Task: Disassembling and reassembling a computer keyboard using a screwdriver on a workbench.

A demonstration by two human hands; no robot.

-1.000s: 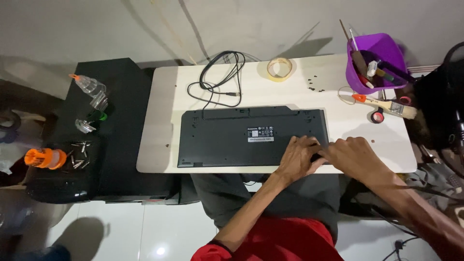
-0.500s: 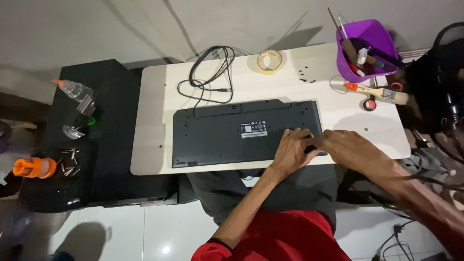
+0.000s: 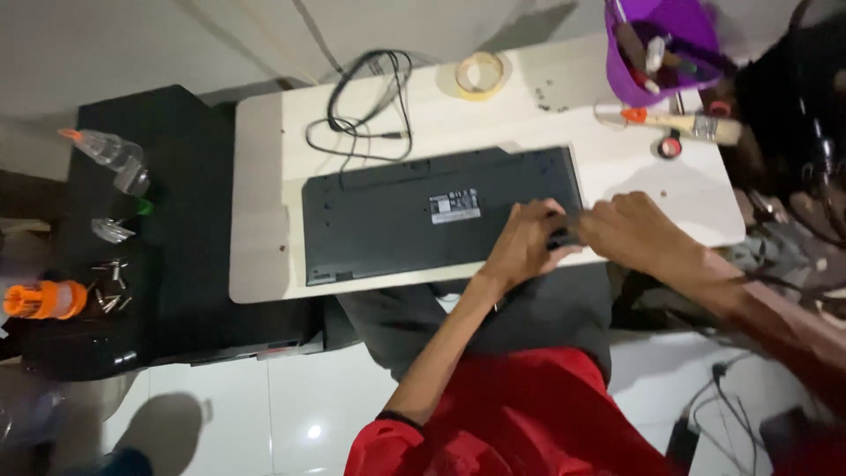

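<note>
A black keyboard (image 3: 414, 216) lies face down on a small white table (image 3: 264, 203), a label in the middle of its back. My left hand (image 3: 524, 242) presses on the keyboard's near right corner with curled fingers. My right hand (image 3: 630, 229) meets it there, and both pinch a small dark part at the keyboard's edge. What that part is cannot be made out. The keyboard's black cable (image 3: 366, 106) lies coiled behind it.
A roll of tape (image 3: 480, 72) lies at the table's far edge. A purple tub of tools (image 3: 656, 48), a brush (image 3: 683, 123) and a small tape ring stand at the right. A black cabinet (image 3: 167, 229) at the left carries a clear bottle (image 3: 106, 150), screws and an orange item (image 3: 44, 300).
The view has shifted a little, so the table sits higher and more to the left. Both hands stay at the keyboard's near right corner, pressed closer together.
</note>
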